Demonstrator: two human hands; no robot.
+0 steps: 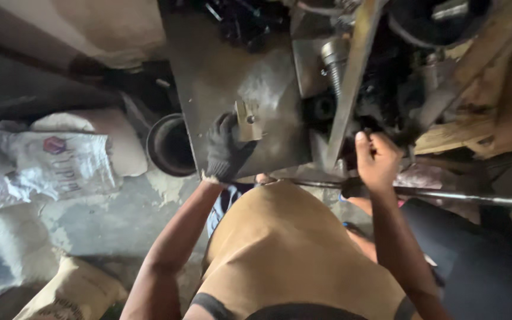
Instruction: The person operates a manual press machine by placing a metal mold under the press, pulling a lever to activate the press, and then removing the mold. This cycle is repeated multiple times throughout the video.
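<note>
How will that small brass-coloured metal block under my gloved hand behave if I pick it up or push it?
The metal block looks solid, so probably stiff and heavy for its size. Its flat faces suggest it would slide on the steel plate, not roll. The plate looks worn smooth; the gloved left hand should help grip.

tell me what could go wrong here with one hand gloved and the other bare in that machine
1. The bare right hand is in among dark machine parts beside the angled metal bar; it could get pinched or cut there.
2. The gloved left hand holds a small metal block against the sloped steel plate; it might slide off the plate.
3. Sacks and a dark round bucket crowd the floor nearby, a likely trip hazard.
</note>
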